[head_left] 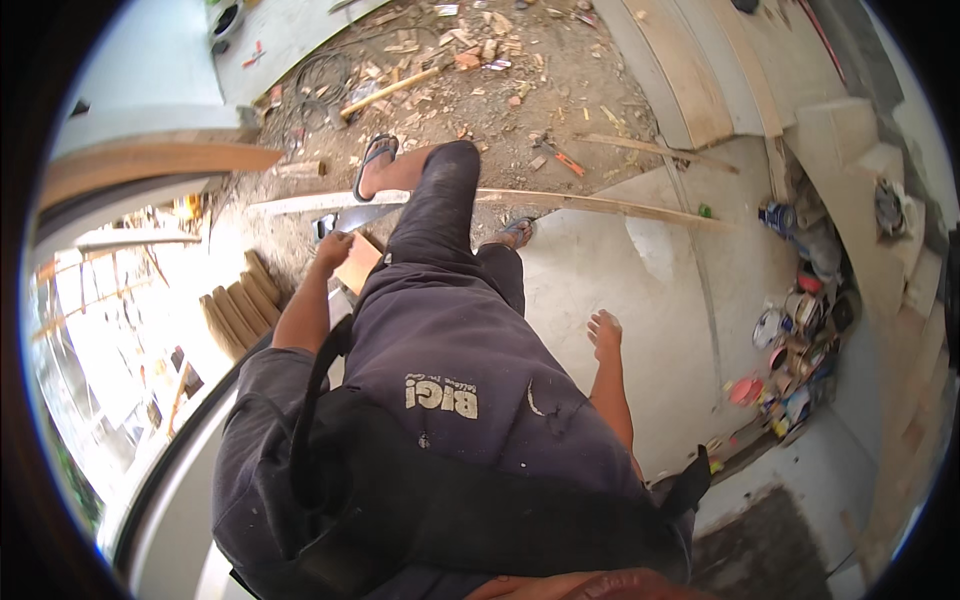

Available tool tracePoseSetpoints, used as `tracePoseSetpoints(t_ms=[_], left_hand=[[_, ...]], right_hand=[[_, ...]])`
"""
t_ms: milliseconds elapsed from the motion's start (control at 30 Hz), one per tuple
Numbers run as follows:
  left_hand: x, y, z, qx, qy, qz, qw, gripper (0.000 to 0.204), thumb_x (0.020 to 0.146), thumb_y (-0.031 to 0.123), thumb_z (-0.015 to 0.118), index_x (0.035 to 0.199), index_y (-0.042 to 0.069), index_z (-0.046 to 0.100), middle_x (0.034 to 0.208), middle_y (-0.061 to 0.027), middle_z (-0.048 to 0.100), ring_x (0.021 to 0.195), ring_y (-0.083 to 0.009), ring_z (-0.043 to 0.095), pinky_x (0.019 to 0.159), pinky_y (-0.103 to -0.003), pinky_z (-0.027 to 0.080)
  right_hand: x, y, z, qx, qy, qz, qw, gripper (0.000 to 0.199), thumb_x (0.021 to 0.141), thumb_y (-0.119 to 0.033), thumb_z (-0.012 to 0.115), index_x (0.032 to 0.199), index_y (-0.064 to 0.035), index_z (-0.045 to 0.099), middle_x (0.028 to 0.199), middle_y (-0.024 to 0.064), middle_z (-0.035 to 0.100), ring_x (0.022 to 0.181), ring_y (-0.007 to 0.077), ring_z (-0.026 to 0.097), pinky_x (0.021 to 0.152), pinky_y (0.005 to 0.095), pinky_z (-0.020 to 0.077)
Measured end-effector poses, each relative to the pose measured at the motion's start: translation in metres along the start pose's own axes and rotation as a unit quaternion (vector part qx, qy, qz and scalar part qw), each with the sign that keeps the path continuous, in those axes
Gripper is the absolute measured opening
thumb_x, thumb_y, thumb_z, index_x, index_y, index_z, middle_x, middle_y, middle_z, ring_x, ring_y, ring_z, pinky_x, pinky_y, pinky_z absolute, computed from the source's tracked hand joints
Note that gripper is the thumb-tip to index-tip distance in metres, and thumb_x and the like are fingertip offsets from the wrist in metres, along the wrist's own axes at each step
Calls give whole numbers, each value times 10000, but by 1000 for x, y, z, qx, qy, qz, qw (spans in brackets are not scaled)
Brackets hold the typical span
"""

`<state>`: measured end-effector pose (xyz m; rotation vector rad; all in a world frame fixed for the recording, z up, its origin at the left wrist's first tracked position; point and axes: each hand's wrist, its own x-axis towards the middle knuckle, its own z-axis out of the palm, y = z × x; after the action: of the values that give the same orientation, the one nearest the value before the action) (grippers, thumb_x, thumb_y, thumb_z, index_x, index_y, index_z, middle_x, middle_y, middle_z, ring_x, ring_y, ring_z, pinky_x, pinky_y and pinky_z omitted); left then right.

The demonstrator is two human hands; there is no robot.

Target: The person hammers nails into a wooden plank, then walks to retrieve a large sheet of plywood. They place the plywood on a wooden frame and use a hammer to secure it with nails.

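Note:
My right hand point(604, 334) hangs over the pale floor sheet, its fingers apart and nothing in it. On the other side, my left hand point(337, 250) is beside my thigh, close to a tan flat piece point(358, 264). Its fingers are mostly hidden, and whether it touches that piece is unclear. Just beyond it lies what looks like a handsaw, with a dark and white handle point(325, 226) and a grey blade point(365, 216). One sandalled foot point(378, 168) is past a long narrow plank point(600, 203); the other foot point(519, 232) is on the near side.
Ahead, dirt ground holds wood scraps, a yellowish stick point(390, 92) and an orange-handled hammer point(562, 157). Cans and tubs point(800, 330) crowd the right wall, near leaning boards point(690, 80). A brown beam end point(200, 160) juts in from the left, above stacked corrugated pieces point(240, 305).

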<state>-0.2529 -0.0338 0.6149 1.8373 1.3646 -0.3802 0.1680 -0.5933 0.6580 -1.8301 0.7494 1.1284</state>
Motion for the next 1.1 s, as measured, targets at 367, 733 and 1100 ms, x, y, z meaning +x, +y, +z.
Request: tracePoseSetpoints(t_ms=[367, 733, 1100], left_hand=[[-173, 137, 167, -173, 11, -85, 981, 420, 941, 360, 575, 1174, 22, 661, 1116, -171, 683, 1081, -305, 625, 927, -408, 473], [-372, 31, 310, -540, 324, -290, 721, 356, 942, 291, 590, 1093, -23, 662, 933, -104, 690, 812, -178, 650, 762, -345, 511], [-467, 97, 560, -486, 169, -435, 739, 206, 834, 219, 650, 958, 73, 724, 867, -120, 702, 744, -220, 655, 680, -368, 515]], right_hand=[[31, -58, -43, -263, -124, -82, 953, 505, 990, -327, 491, 1391, -26, 428, 1343, 187, 546, 1130, 336, 590, 936, 451, 467], [65, -155, -26, -526, -110, -151, 830, 463, 987, -333, 480, 1348, -43, 483, 1260, 138, 592, 1053, 271, 604, 878, 417, 474], [4, -180, 105, -636, -278, -300, 655, 394, 981, -342, 514, 1262, -68, 548, 1116, 72, 630, 887, 183, 615, 703, 318, 482]])
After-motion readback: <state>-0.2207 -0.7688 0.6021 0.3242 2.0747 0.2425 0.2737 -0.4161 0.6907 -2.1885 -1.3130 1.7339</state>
